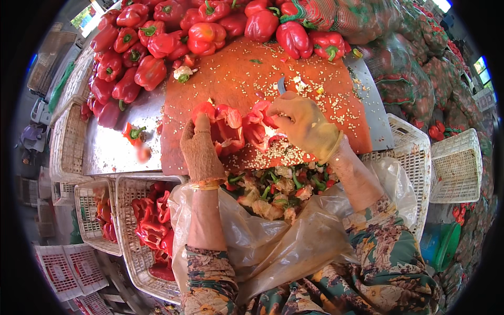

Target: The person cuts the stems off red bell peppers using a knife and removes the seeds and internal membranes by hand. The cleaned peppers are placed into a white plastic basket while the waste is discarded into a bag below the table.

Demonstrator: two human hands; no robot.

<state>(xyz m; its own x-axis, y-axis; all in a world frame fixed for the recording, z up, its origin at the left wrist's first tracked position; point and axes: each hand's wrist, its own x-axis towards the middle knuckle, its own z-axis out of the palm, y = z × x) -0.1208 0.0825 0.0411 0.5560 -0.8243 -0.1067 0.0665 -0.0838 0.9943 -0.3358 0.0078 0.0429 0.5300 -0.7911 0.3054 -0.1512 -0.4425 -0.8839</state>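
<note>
Over an orange cutting mat (220, 82) strewn with seeds, my gloved left hand (202, 145) grips a piece of red bell pepper (228, 128) that is cut open and hollow. My right hand (305, 122), in a yellowed glove, is closed around a knife, whose short curved blade (281, 85) sticks out above the fist. The knife's handle is hidden. Beside the right fingers lies another opened red pepper piece (258, 128), touching or nearly touching the first; whether the right hand holds it I cannot tell. A cut pepper core (183, 73) rests at the mat's upper left.
Whole red peppers (151, 73) are heaped at the back and left of a metal tabletop (102, 147). Pepper cores (275, 193) fill a plastic bag (252, 236) below the mat. A white crate (130, 252) holds cut peppers. Mesh sacks (405, 75) stand right.
</note>
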